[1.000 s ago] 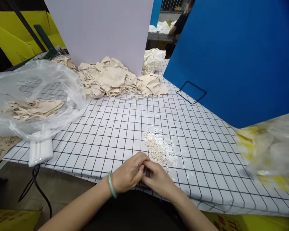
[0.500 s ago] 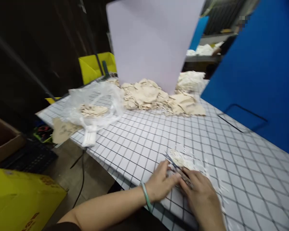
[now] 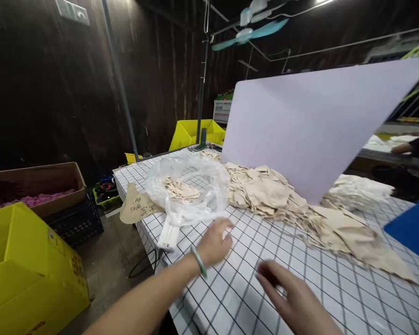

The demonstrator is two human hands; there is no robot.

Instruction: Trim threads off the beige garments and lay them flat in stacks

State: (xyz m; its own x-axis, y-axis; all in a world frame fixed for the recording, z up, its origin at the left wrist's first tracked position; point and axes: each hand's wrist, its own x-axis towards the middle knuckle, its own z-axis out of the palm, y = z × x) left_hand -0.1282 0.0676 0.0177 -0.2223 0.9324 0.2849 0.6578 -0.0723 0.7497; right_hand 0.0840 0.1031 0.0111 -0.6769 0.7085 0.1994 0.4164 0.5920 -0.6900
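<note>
Head cam: L hand, R hand unclenched over gridded tbl; dk wall behind.

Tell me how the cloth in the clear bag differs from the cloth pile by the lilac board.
The bagged cloth is a small clump; the cloth pile is far larger. The bagged cloth sits in clear plastic; the cloth pile lies loose on the checked tablecloth. Both are beige and crumpled.
</note>
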